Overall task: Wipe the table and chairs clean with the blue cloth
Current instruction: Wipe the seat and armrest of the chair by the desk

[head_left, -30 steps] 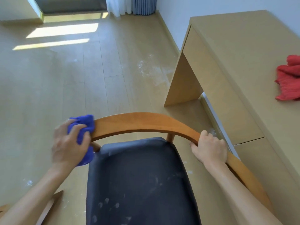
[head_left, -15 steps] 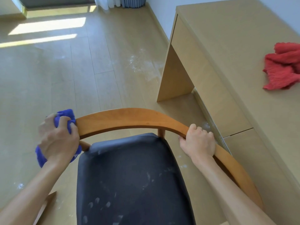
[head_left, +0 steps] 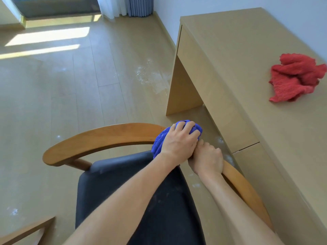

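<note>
A chair with a curved wooden backrest rail and a dark blue seat stands in front of me. My left hand grips the bunched blue cloth and presses it on the right part of the rail, its arm crossing over the seat. Right beside it, touching it, my right hand grips the rail. The light wooden table stands to the right. The seat shows faint pale smudges.
A crumpled red cloth lies on the table top. White dust patches mark the wooden floor near the table leg. A corner of another wooden piece shows at the bottom left. Curtains hang at the far wall.
My left hand has swept the blue cloth along the rail from its left end to the right, up against my right hand. The right hand has kept its grip on the rail.
</note>
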